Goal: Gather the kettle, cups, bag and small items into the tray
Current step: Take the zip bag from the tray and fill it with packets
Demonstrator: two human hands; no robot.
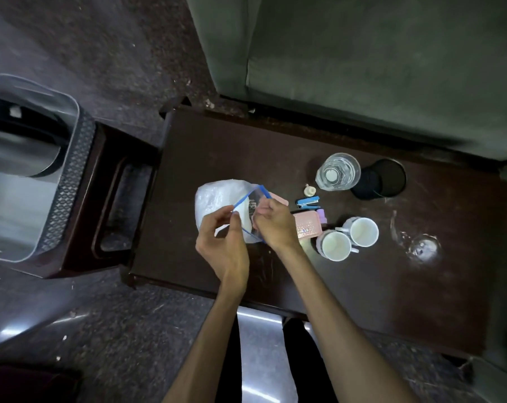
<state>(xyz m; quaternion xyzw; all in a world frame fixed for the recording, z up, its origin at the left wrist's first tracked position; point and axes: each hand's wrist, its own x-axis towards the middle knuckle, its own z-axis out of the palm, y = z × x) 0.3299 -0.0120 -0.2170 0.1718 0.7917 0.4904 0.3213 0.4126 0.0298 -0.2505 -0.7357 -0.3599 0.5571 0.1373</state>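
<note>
A clear zip bag [217,200] with a blue seal strip lies on the dark table, white contents inside. My left hand [221,242] pinches the near side of its mouth and my right hand [272,225] grips the other side, holding it open. Right of the bag lie a pink case [306,226], a blue stapler [307,201] and a small white cap [309,189]. Two white cups [347,238] stand beside them. At far left a grey tray [69,181] holds a steel kettle [16,146].
A glass jar [338,171] and a black mesh cup [380,178] stand at the back of the table [275,146]. A clear glass [422,247] lies at right. A green sofa [377,59] runs behind. The tray rests on a dark stool.
</note>
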